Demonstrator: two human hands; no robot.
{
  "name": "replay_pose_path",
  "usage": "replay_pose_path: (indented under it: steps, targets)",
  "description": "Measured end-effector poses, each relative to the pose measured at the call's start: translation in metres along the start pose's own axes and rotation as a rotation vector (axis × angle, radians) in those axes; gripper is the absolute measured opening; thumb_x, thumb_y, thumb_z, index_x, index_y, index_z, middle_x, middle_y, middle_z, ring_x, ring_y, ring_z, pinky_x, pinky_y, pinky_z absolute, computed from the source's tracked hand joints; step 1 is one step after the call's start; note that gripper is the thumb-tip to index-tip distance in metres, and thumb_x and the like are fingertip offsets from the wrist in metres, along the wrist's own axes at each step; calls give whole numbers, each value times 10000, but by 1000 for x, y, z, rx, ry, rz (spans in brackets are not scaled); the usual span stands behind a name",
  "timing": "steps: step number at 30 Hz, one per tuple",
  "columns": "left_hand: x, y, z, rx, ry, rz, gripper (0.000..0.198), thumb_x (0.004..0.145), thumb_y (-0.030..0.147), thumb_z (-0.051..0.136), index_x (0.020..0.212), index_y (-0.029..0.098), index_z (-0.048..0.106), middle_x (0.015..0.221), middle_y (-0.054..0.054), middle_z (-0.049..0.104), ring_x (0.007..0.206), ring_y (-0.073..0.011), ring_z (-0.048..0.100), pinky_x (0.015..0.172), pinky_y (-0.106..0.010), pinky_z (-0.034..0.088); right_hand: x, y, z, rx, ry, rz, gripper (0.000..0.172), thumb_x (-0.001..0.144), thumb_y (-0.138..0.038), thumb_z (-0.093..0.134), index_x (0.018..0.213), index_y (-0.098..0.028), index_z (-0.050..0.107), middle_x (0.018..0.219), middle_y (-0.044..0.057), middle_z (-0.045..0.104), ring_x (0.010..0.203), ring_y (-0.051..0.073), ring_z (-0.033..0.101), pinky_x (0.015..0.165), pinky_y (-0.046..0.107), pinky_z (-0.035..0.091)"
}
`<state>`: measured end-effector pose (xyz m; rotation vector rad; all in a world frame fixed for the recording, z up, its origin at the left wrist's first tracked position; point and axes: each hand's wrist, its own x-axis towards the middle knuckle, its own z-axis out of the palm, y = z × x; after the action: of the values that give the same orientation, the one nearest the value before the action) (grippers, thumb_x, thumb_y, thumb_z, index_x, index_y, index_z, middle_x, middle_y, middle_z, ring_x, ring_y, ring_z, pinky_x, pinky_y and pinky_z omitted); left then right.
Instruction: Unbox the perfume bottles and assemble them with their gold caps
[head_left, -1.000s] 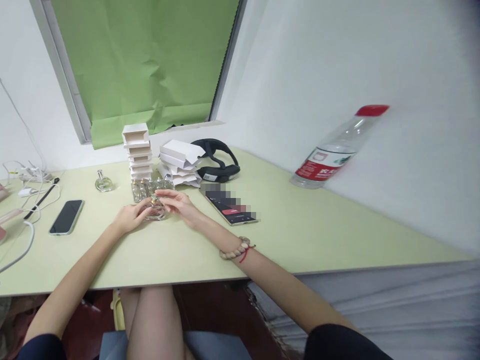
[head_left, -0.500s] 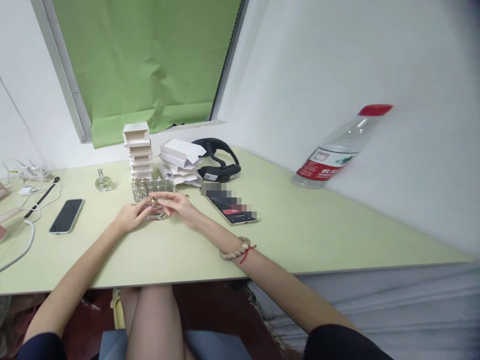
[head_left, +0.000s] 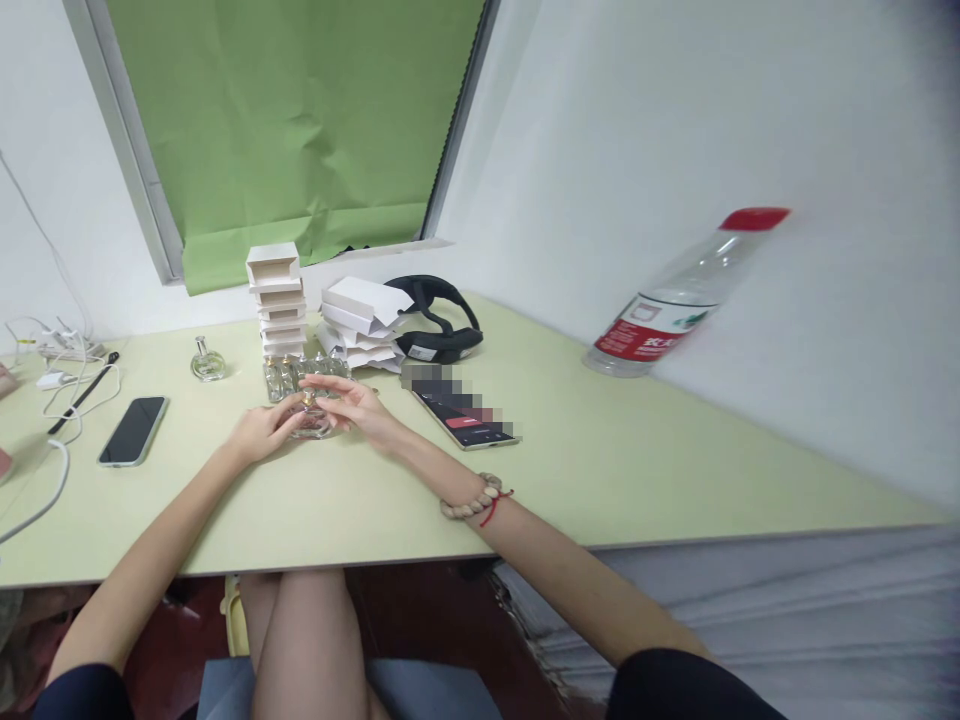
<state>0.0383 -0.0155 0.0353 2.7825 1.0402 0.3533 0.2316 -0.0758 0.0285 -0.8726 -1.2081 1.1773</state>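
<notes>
Pale green desk (head_left: 600, 470) against white wall, green blind behind. Left hand (head_left: 259, 432) cupped round small glass bottle (head_left: 310, 422), holding it on desk. Right hand (head_left: 352, 405) over bottle top, fingers loosely bent, touching gold cap. Bottle clear, squat, upright, cap up. Row of similar bottles (head_left: 300, 375) just behind; stack of white boxes (head_left: 276, 300) beyond. Water bottle (head_left: 675, 300) far right, red label, writing unreadable. Phone (head_left: 133, 431) left.

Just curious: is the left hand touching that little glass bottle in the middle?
Touching. The head view shows the left hand with fingers against the glass bottle, no gap.
</notes>
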Motion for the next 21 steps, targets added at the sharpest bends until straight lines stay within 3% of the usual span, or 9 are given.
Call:
replay_pose_path:
  steps: [3, 16, 21]
  targets:
    - [0, 2, -2, 11, -7, -6, 502, 993, 466, 326, 1423, 240, 450, 865, -37, 750, 786, -216, 713, 735, -282, 502, 0, 0, 0, 17, -59, 4, 436, 720, -367, 745, 1144, -280, 695, 1274, 53, 644, 465, 1, 440, 424, 195, 345]
    - [1, -2, 2, -7, 22, -7, 502, 987, 484, 335, 1410, 248, 469, 886, -30, 751, 815, -207, 714, 756, -273, 503, 2, 4, -2, 25, 91, 27, 397, 651, -328, 781, 1026, -216, 717, 1092, 42, 690, 487, 3, 430, 436, 178, 343]
    - [0, -1, 0, -14, 10, 6, 501, 987, 492, 322, 1401, 253, 473, 857, -24, 746, 785, -208, 710, 731, -274, 500, 1, 2, -1, 29, 37, 5, 435, 675, -346, 772, 1092, -250, 697, 1189, 49, 676, 485, 6, 441, 412, 176, 331]
